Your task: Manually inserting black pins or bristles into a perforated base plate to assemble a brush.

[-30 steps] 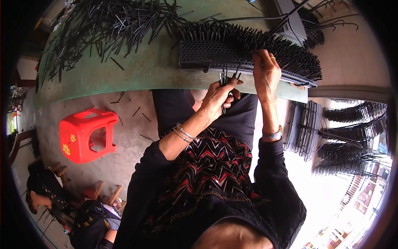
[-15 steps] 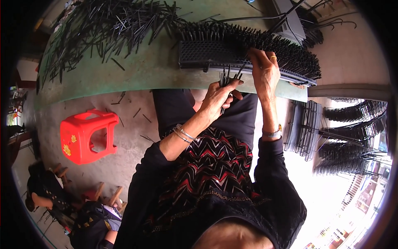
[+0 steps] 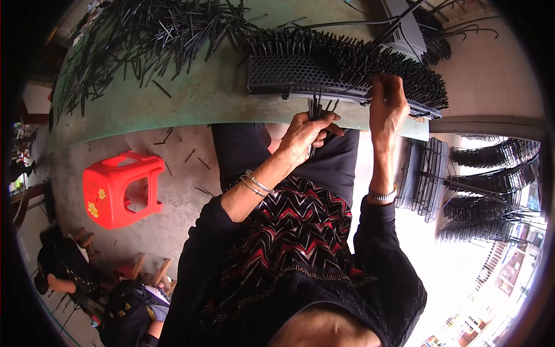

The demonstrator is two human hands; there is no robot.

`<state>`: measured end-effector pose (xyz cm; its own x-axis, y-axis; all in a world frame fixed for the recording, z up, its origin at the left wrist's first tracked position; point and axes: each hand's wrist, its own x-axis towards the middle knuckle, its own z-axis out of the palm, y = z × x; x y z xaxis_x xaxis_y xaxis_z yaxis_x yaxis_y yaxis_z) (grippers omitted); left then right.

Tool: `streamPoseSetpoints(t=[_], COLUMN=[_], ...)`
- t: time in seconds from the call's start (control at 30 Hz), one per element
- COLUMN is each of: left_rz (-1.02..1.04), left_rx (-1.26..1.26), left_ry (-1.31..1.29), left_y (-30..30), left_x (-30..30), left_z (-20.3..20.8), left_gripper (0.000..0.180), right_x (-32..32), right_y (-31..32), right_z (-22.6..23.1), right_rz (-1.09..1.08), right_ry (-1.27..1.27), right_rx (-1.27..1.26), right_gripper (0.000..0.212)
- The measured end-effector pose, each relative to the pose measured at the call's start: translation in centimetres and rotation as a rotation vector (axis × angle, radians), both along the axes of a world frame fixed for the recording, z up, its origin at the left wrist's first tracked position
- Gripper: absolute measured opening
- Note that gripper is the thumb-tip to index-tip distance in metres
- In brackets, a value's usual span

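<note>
My left hand point(image 3: 305, 136) is closed around a small bundle of thin black sticks point(image 3: 314, 110), their tips pointing up towards the table edge. Just beyond it, a long black perforated rack point(image 3: 277, 74) lies along the green table. Many black sticks point(image 3: 370, 61) stand upright in its holes, dense at the right and along the back; bare holes show at the front left. Over the rack's front edge, right of its middle, my right hand point(image 3: 389, 110) has its fingers curled together. What those fingers hold, if anything, is hidden.
Loose black sticks point(image 3: 167, 34) lie heaped on the table point(image 3: 191, 95) at the left. A red plastic stool point(image 3: 104, 191) stands on the floor. More black racks point(image 3: 425, 179) are at the right. Two people point(image 3: 69, 260) sit at the lower left.
My right hand has moved right along the rack and slightly back towards me. A stick held upright near its fingers no longer shows. My left hand stays almost in place with its bundle.
</note>
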<state>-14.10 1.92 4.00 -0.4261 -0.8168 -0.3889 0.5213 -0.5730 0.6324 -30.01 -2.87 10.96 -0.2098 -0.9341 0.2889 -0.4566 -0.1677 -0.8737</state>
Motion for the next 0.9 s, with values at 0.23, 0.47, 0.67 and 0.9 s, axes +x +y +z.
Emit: streamPoseSetpoints(t=[0.23,0.47,0.67,0.9], left_rz=[0.045,0.032,0.060,0.028], left_rx=[0.131,0.046,0.051,0.005], left_ry=[0.043,0.004,0.024,-0.017], left_y=[0.1,0.2,0.0,0.1], left_x=[0.1,0.8,0.4,0.7], left_z=[1.1,0.6,1.1,2.1], left_gripper=[0.028,0.032,0.033,0.039], right_x=[-0.3,-0.2,0.5,0.6], right_y=[-1.5,-1.0,-1.0,-1.3], right_z=[-2.5,-2.1,-2.0,-1.6], right_rz=[-0.132,-0.076,-0.120,-0.037], right_ry=[0.394,0.146,0.588,0.674], right_rx=[-0.274,-0.195,-0.206,-0.084], right_gripper=[0.007,0.009,0.010,0.014])
